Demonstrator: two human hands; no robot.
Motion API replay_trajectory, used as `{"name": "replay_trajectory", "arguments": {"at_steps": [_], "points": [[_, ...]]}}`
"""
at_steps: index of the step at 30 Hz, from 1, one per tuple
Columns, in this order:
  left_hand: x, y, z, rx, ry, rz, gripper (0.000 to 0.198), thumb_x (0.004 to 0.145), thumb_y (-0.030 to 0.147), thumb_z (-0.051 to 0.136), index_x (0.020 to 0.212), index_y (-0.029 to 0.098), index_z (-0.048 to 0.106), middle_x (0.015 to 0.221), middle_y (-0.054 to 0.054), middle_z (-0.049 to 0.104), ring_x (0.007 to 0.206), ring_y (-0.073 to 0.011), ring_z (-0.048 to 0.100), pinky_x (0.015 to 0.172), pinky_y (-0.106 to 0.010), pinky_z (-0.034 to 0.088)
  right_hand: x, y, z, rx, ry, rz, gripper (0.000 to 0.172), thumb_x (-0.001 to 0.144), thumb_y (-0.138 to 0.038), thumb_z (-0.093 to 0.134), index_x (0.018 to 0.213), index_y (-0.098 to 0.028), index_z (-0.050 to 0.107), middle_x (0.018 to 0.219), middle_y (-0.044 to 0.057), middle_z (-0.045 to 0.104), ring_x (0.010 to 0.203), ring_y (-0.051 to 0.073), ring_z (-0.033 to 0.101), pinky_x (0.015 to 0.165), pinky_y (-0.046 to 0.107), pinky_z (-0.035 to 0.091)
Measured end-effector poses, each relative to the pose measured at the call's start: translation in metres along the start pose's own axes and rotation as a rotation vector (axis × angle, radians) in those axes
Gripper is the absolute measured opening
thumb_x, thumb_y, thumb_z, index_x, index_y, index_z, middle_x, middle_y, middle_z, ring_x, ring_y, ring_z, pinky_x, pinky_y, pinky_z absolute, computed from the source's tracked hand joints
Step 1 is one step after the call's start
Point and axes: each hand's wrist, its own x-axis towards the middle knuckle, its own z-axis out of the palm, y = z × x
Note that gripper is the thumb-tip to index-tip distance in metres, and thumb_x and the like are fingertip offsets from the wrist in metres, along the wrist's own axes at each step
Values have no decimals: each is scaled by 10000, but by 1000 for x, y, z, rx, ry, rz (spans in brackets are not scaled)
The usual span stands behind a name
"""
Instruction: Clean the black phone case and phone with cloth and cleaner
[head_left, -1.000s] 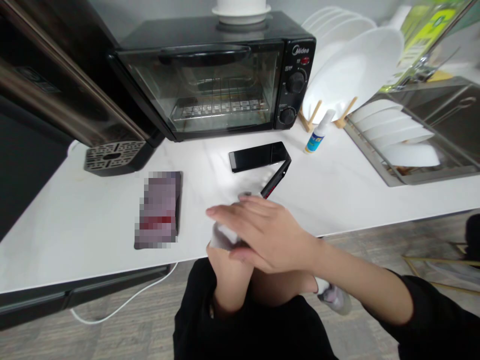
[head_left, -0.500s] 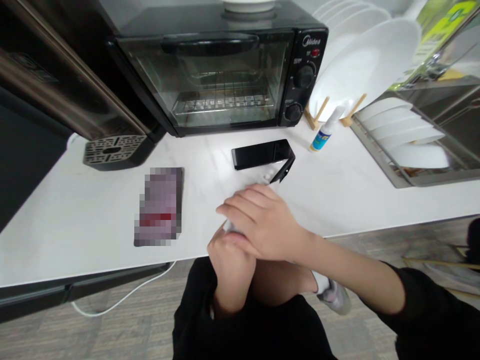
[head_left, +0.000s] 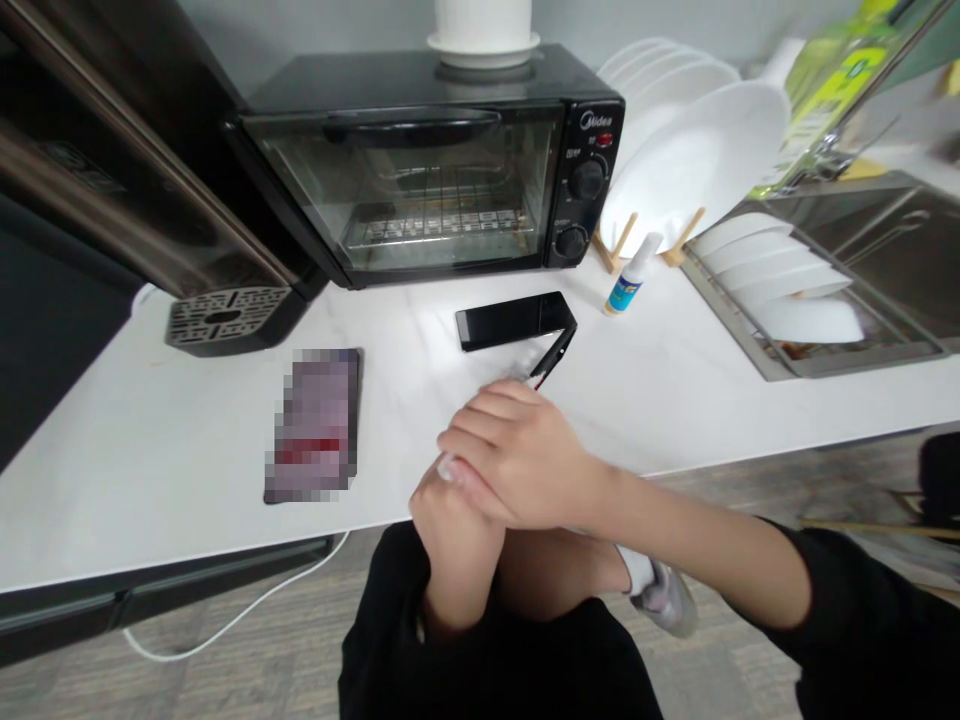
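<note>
Wiping seemingly mid-way: right hand [head_left: 525, 455] curled shut over a white cloth [head_left: 445, 468] pressed on the phone [head_left: 546, 363] gripped by the left hand [head_left: 450, 520], bench [head_left: 675, 370] edge at six o'clock; other phone [head_left: 514, 320] at twelve untouched.

The person is wearing a loose black long-sleeved top, and its right sleeve [head_left: 862, 620] is sitting pushed up well above the wrist, leaving the forearm bare. The left hand [head_left: 450, 520] and the right hand [head_left: 517, 460] are both showing bare, with no gloves, rings or watch showing, and the fingernails are looking short and plain. Black clothing [head_left: 487, 650] is covering the lap. Lower down, a white ankle sock [head_left: 640, 570] is showing above a pale grey, soft-looking shoe [head_left: 667, 600].
</note>
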Motion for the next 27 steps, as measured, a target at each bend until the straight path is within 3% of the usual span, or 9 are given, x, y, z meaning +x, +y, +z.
{"name": "replay_trajectory", "arguments": {"at_steps": [3, 6, 8, 12, 14, 17, 20, 25, 27], "points": [[1, 2, -1, 9, -11, -18, 358, 1020, 209, 426, 759, 178, 669, 618, -75, 672, 545, -220, 631, 550, -318, 330, 3, 19, -2, -54, -46, -28, 407, 1076, -341, 385, 842, -181, 677, 804, 38, 683, 773, 207, 556, 793, 389, 363], [4, 8, -5, -91, -30, -60, 260, 1060, 266, 470, 1058, 182, 716, 748, -56, 741, 642, -203, 689, 585, -291, 358, 3, 50, -10, -119, -52, 149, 483, 1076, -291, 312, 760, -178, 660, 730, 58, 678, 708, 212, 534, 756, 410, 334], [4, 9, -4, -107, -38, -78, 252, 1063, 273, 477, 1121, 192, 709, 786, -55, 753, 668, -200, 696, 598, -287, 365, 4, 47, -10, -103, -29, 192, 480, 1063, -259, 306, 775, -172, 681, 740, 61, 694, 726, 217, 554, 795, 415, 350], [-2, 2, 6, 32, -38, -49, 363, 1004, 199, 418, 737, 194, 664, 592, -66, 643, 555, -225, 617, 559, -322, 324, 5, 2, 2, 2, -29, 0, 395, 1050, -313, 396, 878, -179, 725, 812, 32, 712, 792, 214, 590, 856, 389, 396], [-4, -1, 7, 59, -33, -26, 376, 975, 178, 415, 666, 207, 628, 568, -71, 624, 552, -231, 613, 560, -326, 327, 5, 0, 2, 4, -71, -72, 385, 1056, -332, 407, 916, -178, 731, 826, 27, 715, 789, 210, 594, 843, 379, 407], [-1, 3, 2, -38, -33, -58, 293, 1033, 241, 457, 929, 177, 723, 691, -67, 708, 632, -220, 670, 598, -306, 375, 3, 33, -7, -48, -104, 39, 479, 1080, -309, 324, 906, -162, 745, 793, 54, 718, 765, 217, 609, 820, 398, 405], [2, 9, -2, -127, -41, -92, 255, 1067, 295, 492, 1181, 203, 701, 816, -55, 761, 722, -203, 713, 644, -278, 411, -1, 52, -13, -70, -42, 233, 508, 1072, -264, 295, 892, -152, 757, 830, 85, 746, 837, 228, 647, 927, 420, 412], [1, 5, 3, -52, -23, -62, 338, 1016, 163, 419, 804, 172, 682, 676, -75, 701, 618, -220, 672, 605, -307, 402, 1, 12, -2, 41, -25, -20, 420, 1064, -327, 368, 1016, -174, 756, 952, 73, 768, 909, 224, 651, 977, 401, 437], [0, 4, 3, -49, -17, -55, 333, 1015, 169, 434, 784, 175, 674, 681, -78, 704, 628, -227, 680, 609, -312, 407, 2, 17, -3, 30, -67, -50, 444, 1074, -337, 344, 1037, -167, 753, 951, 79, 767, 894, 225, 654, 931, 398, 451]]}}
